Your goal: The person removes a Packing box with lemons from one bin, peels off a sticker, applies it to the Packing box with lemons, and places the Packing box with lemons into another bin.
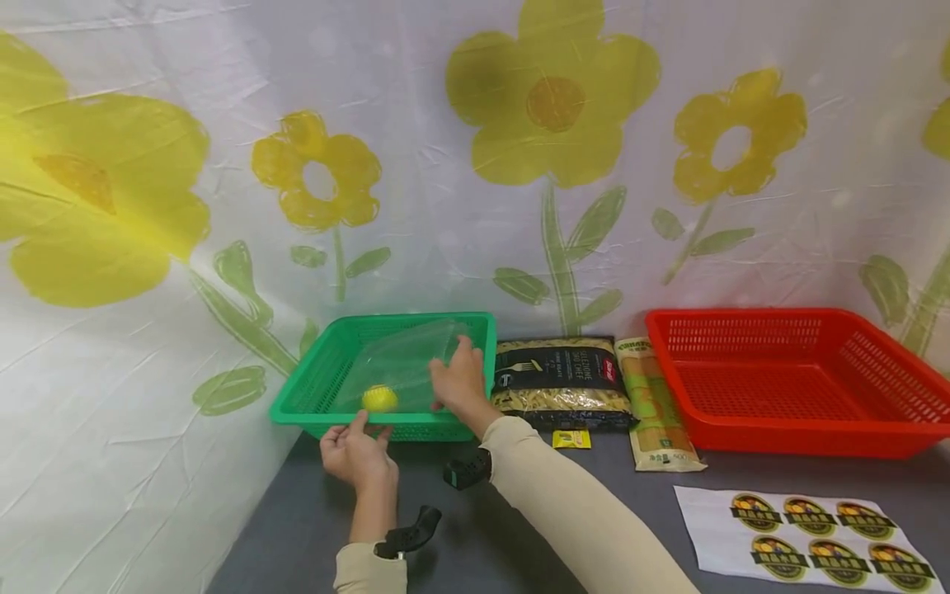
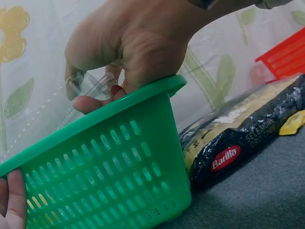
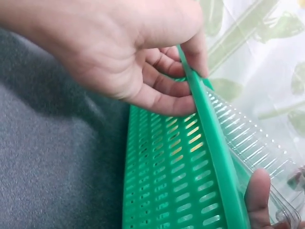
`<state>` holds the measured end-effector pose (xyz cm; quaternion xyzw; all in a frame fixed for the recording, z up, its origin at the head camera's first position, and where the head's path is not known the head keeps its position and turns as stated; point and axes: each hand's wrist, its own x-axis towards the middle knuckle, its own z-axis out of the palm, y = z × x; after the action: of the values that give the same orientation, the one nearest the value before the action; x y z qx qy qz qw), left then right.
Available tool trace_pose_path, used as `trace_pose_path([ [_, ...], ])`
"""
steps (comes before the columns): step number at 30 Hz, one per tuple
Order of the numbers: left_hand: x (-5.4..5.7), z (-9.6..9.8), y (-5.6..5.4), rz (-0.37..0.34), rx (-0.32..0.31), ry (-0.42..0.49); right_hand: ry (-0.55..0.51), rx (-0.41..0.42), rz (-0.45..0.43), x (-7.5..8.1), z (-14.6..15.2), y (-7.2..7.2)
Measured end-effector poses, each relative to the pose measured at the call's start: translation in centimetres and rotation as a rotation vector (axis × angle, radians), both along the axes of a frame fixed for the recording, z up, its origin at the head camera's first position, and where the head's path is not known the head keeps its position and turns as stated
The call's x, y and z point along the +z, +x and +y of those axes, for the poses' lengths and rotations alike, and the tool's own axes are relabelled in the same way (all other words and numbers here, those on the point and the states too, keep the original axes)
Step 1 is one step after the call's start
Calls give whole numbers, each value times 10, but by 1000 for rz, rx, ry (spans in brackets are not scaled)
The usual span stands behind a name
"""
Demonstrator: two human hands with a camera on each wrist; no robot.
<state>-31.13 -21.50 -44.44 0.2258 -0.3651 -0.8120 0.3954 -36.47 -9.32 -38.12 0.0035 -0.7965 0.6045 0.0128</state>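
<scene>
A clear plastic box (image 1: 404,359) leans at a slant inside the green basket (image 1: 300,392). My right hand (image 1: 462,379) grips the box by its right end, over the basket's front right part; in the left wrist view, the fingers of the right hand (image 2: 128,47) curl about the box's edge. My left hand (image 1: 361,454) holds the basket's front rim. In the right wrist view, the left hand (image 3: 124,52) has its thumb over the rim and its fingers against the outer wall. A round yellow thing (image 1: 379,398) shows near the front rim, beside the left thumb.
Right of the basket lie a black pasta bag (image 1: 557,379), a small yellow packet (image 1: 571,439) and a long noodle pack (image 1: 656,404). A red basket (image 1: 801,437) stands at the right. A sheet of round stickers (image 1: 712,528) lies in front of it. A flowered curtain (image 1: 416,206) hangs behind.
</scene>
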Motion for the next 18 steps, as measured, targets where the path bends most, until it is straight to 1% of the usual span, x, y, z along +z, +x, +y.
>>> trace_pose_path([
  [4, -1, 0, 0, -8, -4, 5, -51, -28, 4, 1, 2, 1],
  [10, -1, 0, 1, -9, -5, -14, -157, -27, 34, 5, 11, 4],
  [12, -1, 0, 1, -8, -8, -17, -190, -28, 45, 7, 15, 6],
  [18, 1, -1, 2, -4, -28, -19, -237, -53, 68, 20, 24, 12],
])
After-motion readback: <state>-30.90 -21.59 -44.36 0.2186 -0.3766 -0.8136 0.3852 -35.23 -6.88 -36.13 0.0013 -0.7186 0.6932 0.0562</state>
